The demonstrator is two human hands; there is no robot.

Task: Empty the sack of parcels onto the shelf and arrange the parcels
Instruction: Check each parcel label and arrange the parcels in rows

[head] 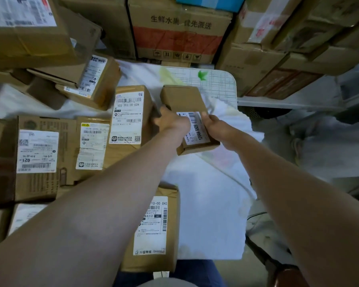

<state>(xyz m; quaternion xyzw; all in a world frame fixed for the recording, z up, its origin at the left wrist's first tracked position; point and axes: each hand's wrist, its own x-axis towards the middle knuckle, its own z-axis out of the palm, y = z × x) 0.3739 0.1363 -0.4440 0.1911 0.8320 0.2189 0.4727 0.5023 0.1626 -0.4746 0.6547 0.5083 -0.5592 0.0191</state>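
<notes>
Fingers [164, 113] of the left hand [172, 122] curl round the left edge of a small parcel [182, 99]. The right hand [215, 126] pinches the opposite edge, its thumb pressed onto the white barcode label [197, 129]. The small parcel is a flat, smooth brown cardboard box with crisp corners, held tilted over the right half of the bench [220, 83]; whether its far end touches down cannot be told. Crumpled white fabric [207, 204] covers most of the bench, leaving a grid-printed, round-cornered patch bare at the back. Other parcels [131, 117], all taped brown cardboard with white printed labels, lie side by side on the fabric to the left, and one sits at the near edge. A large carton [178, 27] with a red band stands behind, and more cartons fill a pale metal shelf [278, 101] on the right.
</notes>
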